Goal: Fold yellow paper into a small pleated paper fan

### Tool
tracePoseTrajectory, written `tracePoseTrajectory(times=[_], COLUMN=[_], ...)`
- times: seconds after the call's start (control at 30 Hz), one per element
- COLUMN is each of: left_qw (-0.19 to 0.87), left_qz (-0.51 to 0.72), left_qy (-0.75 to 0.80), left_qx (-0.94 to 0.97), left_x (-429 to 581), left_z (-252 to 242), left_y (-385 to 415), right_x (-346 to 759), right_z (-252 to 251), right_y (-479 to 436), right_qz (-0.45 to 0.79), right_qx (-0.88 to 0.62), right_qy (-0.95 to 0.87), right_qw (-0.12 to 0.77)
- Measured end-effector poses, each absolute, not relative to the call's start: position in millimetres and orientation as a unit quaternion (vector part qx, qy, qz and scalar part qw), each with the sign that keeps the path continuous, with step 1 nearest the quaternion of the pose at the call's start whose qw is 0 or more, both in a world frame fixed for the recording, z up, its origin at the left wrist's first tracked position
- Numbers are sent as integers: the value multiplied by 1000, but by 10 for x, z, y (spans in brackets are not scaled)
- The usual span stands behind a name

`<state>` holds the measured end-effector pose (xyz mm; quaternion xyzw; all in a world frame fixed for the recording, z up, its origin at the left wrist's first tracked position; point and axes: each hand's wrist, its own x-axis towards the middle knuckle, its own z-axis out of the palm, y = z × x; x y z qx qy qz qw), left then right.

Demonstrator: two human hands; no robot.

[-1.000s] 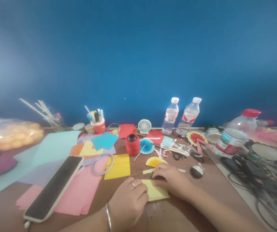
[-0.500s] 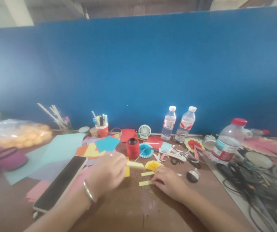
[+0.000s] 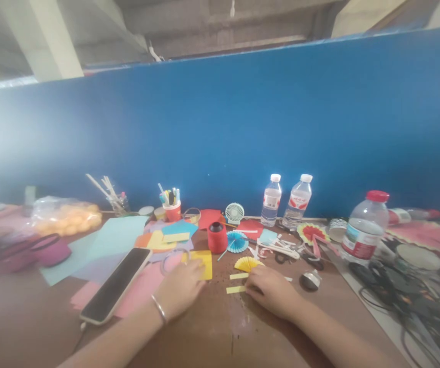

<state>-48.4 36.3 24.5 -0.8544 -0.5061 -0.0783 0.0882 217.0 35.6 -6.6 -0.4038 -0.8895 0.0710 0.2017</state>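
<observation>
My left hand [image 3: 181, 287], with a silver bracelet at the wrist, rests over the lower left edge of a yellow paper sheet [image 3: 206, 265]. Its fingers bend downward and their tips are hidden. Right behind them lies a thin clear ring [image 3: 169, 259], like a roll of tape; whether the fingers touch it is unclear. My right hand [image 3: 271, 290] is low on the table, its fingers curled over the ends of pale yellow paper strips [image 3: 236, 290]. Just beyond it lies a pleated yellow paper fan [image 3: 247, 263]. Another yellow strip [image 3: 176, 237] lies on coloured paper at the left.
A phone [image 3: 115, 286] lies on pink paper left of my hands. Ahead stand a red thread spool [image 3: 217, 239], a blue pleated rosette [image 3: 237, 242], a pen cup [image 3: 172, 210] and two water bottles [image 3: 271, 202]. A large bottle [image 3: 366, 227] and tangled cables [image 3: 392, 289] are at the right.
The yellow strip that my left hand held now lies on the coloured papers. That hand has moved back beside the yellow sheet. My right hand stays by its strips; the view has tilted up.
</observation>
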Motion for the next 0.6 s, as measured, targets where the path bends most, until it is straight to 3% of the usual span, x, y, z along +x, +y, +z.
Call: tracePoseTrajectory(times=[0.23, 0.37, 0.6], left_qw=[-45, -66, -44], left_qz=[2, 39, -33], left_qy=[-470, -420, -377], left_qx=[-881, -904, -925], left_x=[-277, -163, -201], left_z=[104, 267, 436], left_y=[-205, -389, -294], right_x=[2292, 2392, 2455], right_z=[-43, -19, -10], right_y=[448, 517, 509], right_qz=[114, 142, 108], right_qx=[-406, -443, -465], right_qy=[-891, -875, -872], right_qw=[172, 130, 106])
